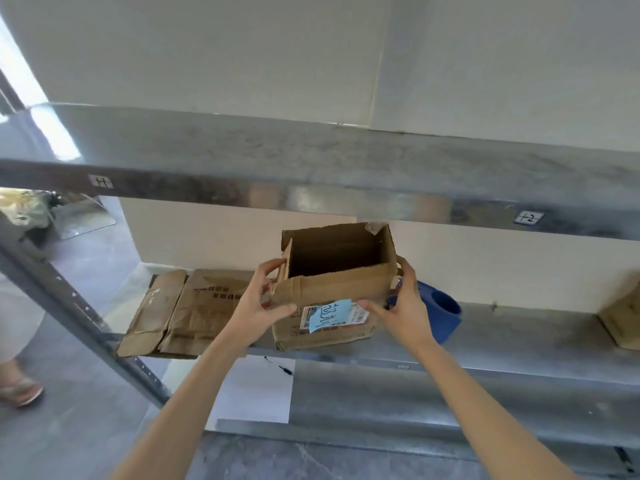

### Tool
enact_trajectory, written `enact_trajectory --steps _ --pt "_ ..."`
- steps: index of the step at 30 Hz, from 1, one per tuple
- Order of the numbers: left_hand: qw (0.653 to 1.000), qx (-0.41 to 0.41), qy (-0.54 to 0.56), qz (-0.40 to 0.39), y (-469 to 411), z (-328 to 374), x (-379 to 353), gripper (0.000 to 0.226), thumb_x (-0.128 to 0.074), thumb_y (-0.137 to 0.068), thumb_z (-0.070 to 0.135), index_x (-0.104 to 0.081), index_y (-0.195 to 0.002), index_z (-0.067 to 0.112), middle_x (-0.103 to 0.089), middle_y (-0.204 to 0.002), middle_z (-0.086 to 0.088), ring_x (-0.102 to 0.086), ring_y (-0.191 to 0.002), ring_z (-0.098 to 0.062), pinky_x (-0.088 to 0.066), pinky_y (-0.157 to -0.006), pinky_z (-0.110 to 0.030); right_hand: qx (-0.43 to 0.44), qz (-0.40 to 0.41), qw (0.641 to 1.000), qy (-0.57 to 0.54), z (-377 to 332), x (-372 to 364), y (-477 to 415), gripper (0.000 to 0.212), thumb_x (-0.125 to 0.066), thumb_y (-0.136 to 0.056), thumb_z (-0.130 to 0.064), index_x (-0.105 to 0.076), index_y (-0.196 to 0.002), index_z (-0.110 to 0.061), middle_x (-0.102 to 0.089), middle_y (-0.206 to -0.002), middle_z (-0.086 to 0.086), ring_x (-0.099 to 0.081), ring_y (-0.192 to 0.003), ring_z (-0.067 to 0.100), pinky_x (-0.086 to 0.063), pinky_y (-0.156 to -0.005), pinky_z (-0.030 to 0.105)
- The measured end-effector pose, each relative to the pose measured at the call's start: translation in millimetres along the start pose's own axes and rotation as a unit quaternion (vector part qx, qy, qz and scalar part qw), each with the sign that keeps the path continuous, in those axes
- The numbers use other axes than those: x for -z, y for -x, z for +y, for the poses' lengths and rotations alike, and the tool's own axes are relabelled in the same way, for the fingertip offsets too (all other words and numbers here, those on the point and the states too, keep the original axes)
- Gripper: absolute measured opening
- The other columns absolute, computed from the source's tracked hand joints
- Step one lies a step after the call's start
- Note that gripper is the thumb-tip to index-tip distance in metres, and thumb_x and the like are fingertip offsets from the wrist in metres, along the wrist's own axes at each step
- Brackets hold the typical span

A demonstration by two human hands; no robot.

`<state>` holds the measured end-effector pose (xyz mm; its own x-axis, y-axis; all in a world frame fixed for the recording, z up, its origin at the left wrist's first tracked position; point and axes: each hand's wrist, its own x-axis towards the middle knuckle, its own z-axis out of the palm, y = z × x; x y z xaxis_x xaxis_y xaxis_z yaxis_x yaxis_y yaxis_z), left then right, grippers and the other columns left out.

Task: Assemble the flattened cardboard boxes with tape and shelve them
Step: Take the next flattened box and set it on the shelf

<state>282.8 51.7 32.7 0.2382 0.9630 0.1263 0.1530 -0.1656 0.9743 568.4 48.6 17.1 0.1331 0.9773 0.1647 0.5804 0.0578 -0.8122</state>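
Note:
An opened-up brown cardboard box (332, 289) with a blue note and a shipping label on its front stands on the middle metal shelf (502, 337), its top open. My left hand (256, 299) grips its left side, thumb on the front, fingers round the left flap. My right hand (405, 306) grips its right side, thumb on the front by the label. Flattened cardboard boxes (180, 313) lie on the same shelf to the left. Behind my right hand sits a blue tape dispenser (443, 310), partly hidden.
The upper metal shelf (311, 161) hangs just above the box. Another cardboard box (623, 317) shows at the right edge. A white sheet with a pen (256, 389) lies on the lower shelf. A person's foot (17, 389) stands at the left by the grey upright post (79, 317).

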Motion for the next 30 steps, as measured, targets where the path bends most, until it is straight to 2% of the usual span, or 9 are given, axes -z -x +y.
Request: enact_trajectory --steps 4,9,13,15,18,21,24,27,30 --pt "1.0 0.002 -0.025 0.013 -8 2 11 0.057 -0.078 -0.073 0.032 -0.051 -0.123 0.036 -0.052 -0.135 0.004 -0.055 -0.123 -0.022 -0.057 -0.091 -0.039 0.016 0.004 1.0 -0.006 -1 2 3 0.097 -0.067 -0.062 -0.079 -0.024 -0.141 -0.043 -0.049 -0.141 -0.006 -0.063 -0.104 0.014 -0.061 -0.08 0.041" --pt "0.999 -0.002 -0.048 -0.006 -16 0 17 0.054 -0.08 -0.073 0.029 -0.055 -0.106 0.064 -0.039 -0.144 0.008 -0.053 -0.124 -0.017 -0.057 -0.09 -0.035 0.082 -0.01 0.992 0.097 -12 12 -2 0.071 -0.054 -0.073 -0.08 -0.053 -0.124 -0.032 -0.037 -0.133 -0.02 -0.06 -0.086 0.003 -0.056 -0.07 0.02" --pt "1.0 0.012 -0.014 0.001 -22 -1 19 0.034 -0.075 -0.076 0.036 -0.062 -0.102 0.054 -0.044 -0.136 0.015 -0.06 -0.114 -0.013 -0.057 -0.079 -0.023 0.058 -0.015 0.996 0.072 -19 11 -7 0.05 -0.047 -0.078 -0.075 -0.064 -0.093 -0.031 -0.045 -0.115 -0.022 -0.059 -0.083 -0.001 -0.051 -0.071 0.02" --pt "0.999 0.007 -0.035 0.019 -26 -4 21 0.024 -0.074 -0.082 0.042 -0.063 -0.102 0.05 -0.048 -0.129 0.016 -0.059 -0.114 -0.013 -0.057 -0.084 -0.028 0.037 -0.011 0.997 0.065 -20 10 -10 0.045 -0.048 -0.087 -0.065 -0.064 -0.085 -0.023 -0.048 -0.108 -0.019 -0.059 -0.083 0.004 -0.049 -0.072 0.027" --pt "0.995 -0.009 -0.087 0.047 -33 -7 24 0.038 -0.075 -0.082 0.039 -0.053 -0.112 0.045 -0.056 -0.121 0.022 -0.056 -0.113 0.001 -0.056 -0.09 -0.035 0.026 0.043 0.996 0.074 -19 9 -18 0.026 -0.063 -0.093 -0.038 -0.055 -0.104 -0.015 -0.051 -0.109 -0.01 -0.061 -0.092 0.013 -0.053 -0.075 0.03" --pt "0.994 0.002 -0.081 0.068 -41 -7 26 0.07 -0.083 -0.078 0.022 -0.039 -0.13 0.04 -0.051 -0.134 0.017 -0.053 -0.122 -0.005 -0.051 -0.097 -0.035 0.006 0.033 0.999 0.006 -20 10 -27 0.069 -0.076 -0.086 -0.021 -0.033 -0.139 -0.022 -0.034 -0.146 -0.008 -0.05 -0.119 0.01 -0.047 -0.088 0.02" --pt "0.996 -0.01 -0.084 0.028 -47 -6 28 0.092 -0.082 -0.079 0.017 -0.022 -0.144 0.044 -0.026 -0.157 0.014 -0.037 -0.137 -0.014 -0.044 -0.1 -0.034 -0.021 -0.042 0.998 -0.044 -23 11 -36 0.093 -0.072 -0.088 -0.007 -0.011 -0.152 -0.035 -0.013 -0.16 -0.017 -0.027 -0.142 0.008 -0.031 -0.103 0.02" --pt "0.997 -0.021 -0.076 -0.016 -53 -6 31 0.097 -0.079 -0.081 0.012 -0.018 -0.148 0.047 -0.023 -0.157 0.02 -0.03 -0.141 -0.013 -0.04 -0.106 -0.039 -0.031 -0.08 0.995 -0.042 -26 10 -45 0.096 -0.067 -0.09 -0.002 -0.006 -0.152 -0.041 -0.016 -0.161 -0.015 -0.024 -0.138 0.002 -0.034 -0.089 0.005" --pt "0.994 -0.032 -0.099 -0.017 -57 -6 32 0.082 -0.077 -0.082 0.012 -0.034 -0.141 0.048 -0.036 -0.146 0.012 -0.038 -0.135 -0.012 -0.046 -0.101 -0.037 -0.009 -0.077 0.997 -0.014 -26 10 -45 0.074 -0.063 -0.093 -0.007 -0.025 -0.147 -0.042 -0.034 -0.148 -0.008 -0.035 -0.132 0.007 -0.04 -0.079 0.005"
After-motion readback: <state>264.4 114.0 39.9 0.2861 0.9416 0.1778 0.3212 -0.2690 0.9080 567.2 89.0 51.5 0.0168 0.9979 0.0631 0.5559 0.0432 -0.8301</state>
